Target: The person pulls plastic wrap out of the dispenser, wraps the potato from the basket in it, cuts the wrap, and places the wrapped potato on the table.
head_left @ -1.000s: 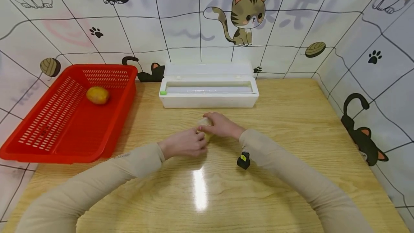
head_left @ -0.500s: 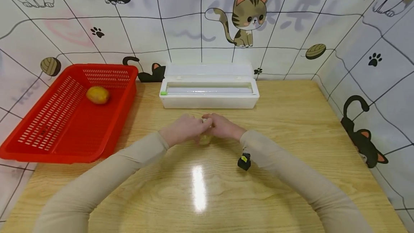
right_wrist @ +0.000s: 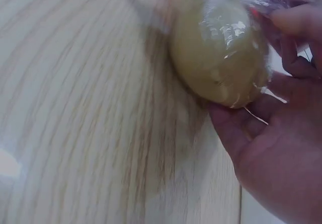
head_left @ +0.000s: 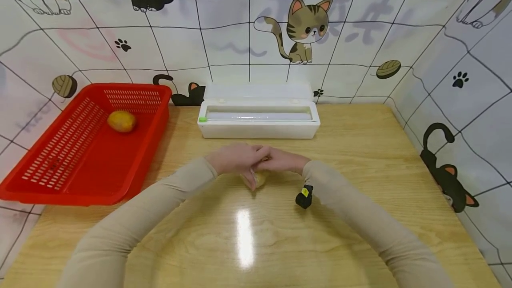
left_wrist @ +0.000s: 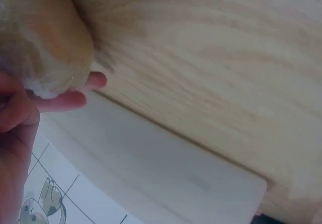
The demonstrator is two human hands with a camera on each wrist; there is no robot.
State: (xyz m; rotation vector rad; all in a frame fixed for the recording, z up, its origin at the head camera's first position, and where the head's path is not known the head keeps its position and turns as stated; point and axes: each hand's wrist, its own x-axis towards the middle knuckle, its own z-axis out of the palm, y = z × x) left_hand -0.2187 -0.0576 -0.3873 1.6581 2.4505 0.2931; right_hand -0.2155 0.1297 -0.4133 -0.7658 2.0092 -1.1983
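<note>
Both hands meet over the table around a yellowish oval fruit or vegetable (right_wrist: 216, 63), wrapped in clear plastic film; its kind is unclear. In the head view only a little of it shows below the fingers. My left hand (head_left: 234, 158) grips it from the left, thumb pointing down along its near side. From the right, my right hand (head_left: 285, 161) holds it, and the fingers of the two hands overlap. Shiny, crumpled film (right_wrist: 261, 2) gathers near fingers at the top of the right wrist view. The left wrist view shows fingertips (left_wrist: 65, 100) under the wrapped thing.
Behind the hands stands a white cling film box (head_left: 258, 130), lid up, a roll inside and a green slider at its left end. A red basket (head_left: 148, 163) at the left holds a yellow mango-like fruit (head_left: 122, 121). A black wrist camera (head_left: 304, 197) hangs under the right sleeve.
My left hand has moved up and over the wrapped thing to meet the right hand, and its thumb now points down. The right hand has shifted slightly nearer. Basket and box stay put.
</note>
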